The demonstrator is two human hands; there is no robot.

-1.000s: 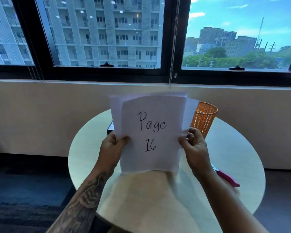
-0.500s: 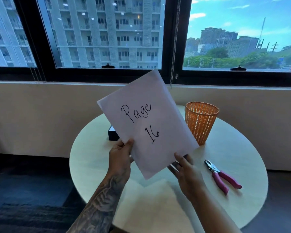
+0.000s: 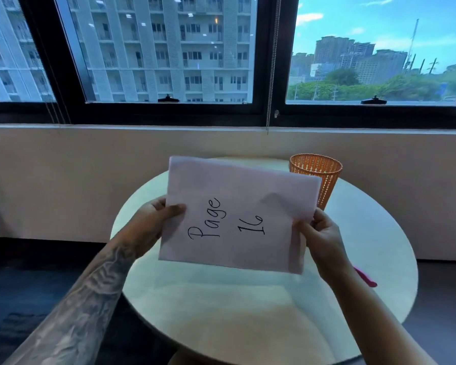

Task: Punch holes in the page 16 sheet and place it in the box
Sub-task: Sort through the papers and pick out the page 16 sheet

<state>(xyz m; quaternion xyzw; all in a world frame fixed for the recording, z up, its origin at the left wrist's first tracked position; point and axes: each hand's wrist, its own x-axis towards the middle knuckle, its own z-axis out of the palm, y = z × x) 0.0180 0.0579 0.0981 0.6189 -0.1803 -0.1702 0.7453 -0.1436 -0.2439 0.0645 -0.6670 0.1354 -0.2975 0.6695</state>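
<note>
In the head view, a white sheet marked "Page 16" in black handwriting is held in the air above a round pale table, turned sideways so that the writing runs upward along the paper. The sheet's left edge is pinched by the left hand, the thumb laid across the front face and the fingers hidden behind the paper; the forearm below it is covered in tattoos. The right edge is gripped by the right hand, closed on the paper with the thumb on the near face and the fingers curled behind. A soft crease or shadow is seen near the upper right part of the sheet. An orange mesh basket stands upright on the far right of the table, partly covered by the sheet's upper right corner. A pink handle is seen lying on the table just beyond the right wrist, most of it hidden by the arm, so the tool cannot be identified. Behind the table a beige wall and dark-framed windows are seen, with tall buildings outside.
</note>
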